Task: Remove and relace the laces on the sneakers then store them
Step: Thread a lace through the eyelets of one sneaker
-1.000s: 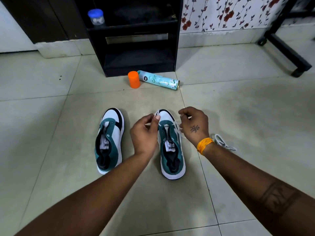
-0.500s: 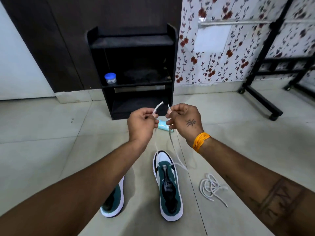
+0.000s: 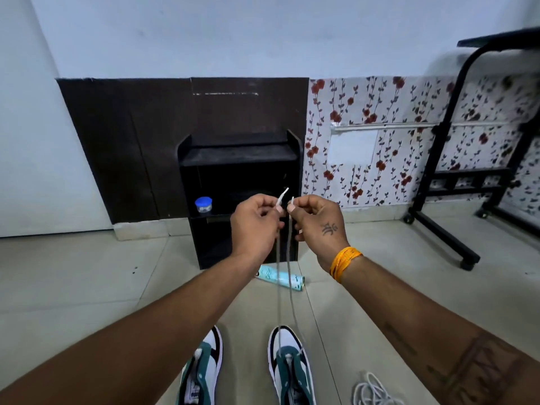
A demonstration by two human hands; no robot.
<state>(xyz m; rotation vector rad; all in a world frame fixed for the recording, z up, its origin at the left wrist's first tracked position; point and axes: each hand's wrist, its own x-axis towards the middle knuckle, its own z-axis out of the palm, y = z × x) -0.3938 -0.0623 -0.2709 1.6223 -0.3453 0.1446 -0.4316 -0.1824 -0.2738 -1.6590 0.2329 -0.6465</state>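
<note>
Two teal, white and black sneakers stand on the tiled floor at the bottom: the left sneaker (image 3: 201,369) has no lace, the right sneaker (image 3: 290,366) has a white lace (image 3: 287,276) through its front eyelets. Both strands rise taut to my hands, held up side by side at chest height. My left hand (image 3: 254,226) pinches one lace tip, my right hand (image 3: 318,226) pinches the other. A second loose white lace (image 3: 372,391) lies coiled on the floor right of the right sneaker.
A black shelf unit (image 3: 239,197) stands against the wall ahead, with a blue-lidded jar (image 3: 203,204) on its shelf. A light blue spray can (image 3: 282,278) lies on the floor before it. A black wheeled stand (image 3: 455,200) is at right.
Both hands have pulled the lace ends up from the right sneaker's toe to chest height, drawing the strands taut. My view has tilted upward, so the sneakers now sit at the bottom edge.
</note>
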